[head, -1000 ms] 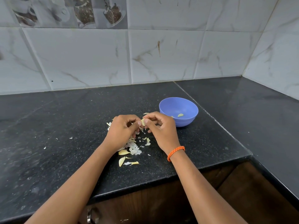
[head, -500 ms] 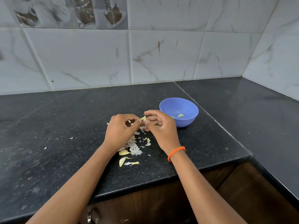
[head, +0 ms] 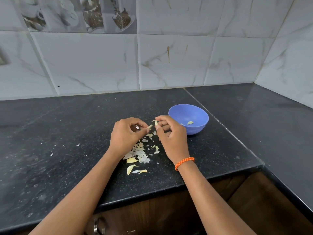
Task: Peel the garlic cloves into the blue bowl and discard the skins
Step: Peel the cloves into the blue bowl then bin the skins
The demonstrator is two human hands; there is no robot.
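At the frame's middle, the right hand (head: 171, 133) is pinching a garlic clove (head: 156, 123) while the left hand (head: 126, 134) is pinching a skin flake (head: 149, 127). Pull gently, then drop the clove into the blue bowl (head: 199, 128) just right.

A black speckled stone countertop (head: 67, 150) fills the near and middle scene, with a seam running diagonally toward the near right. Pale marble-look wall tiles (head: 94, 65) rise at the far side and right. A printed tile of cups and jars (head: 81, 14) sits far left. Dark wooden cabinets (head: 237, 200) lie below, with a metal handle (head: 97, 225) near the left.
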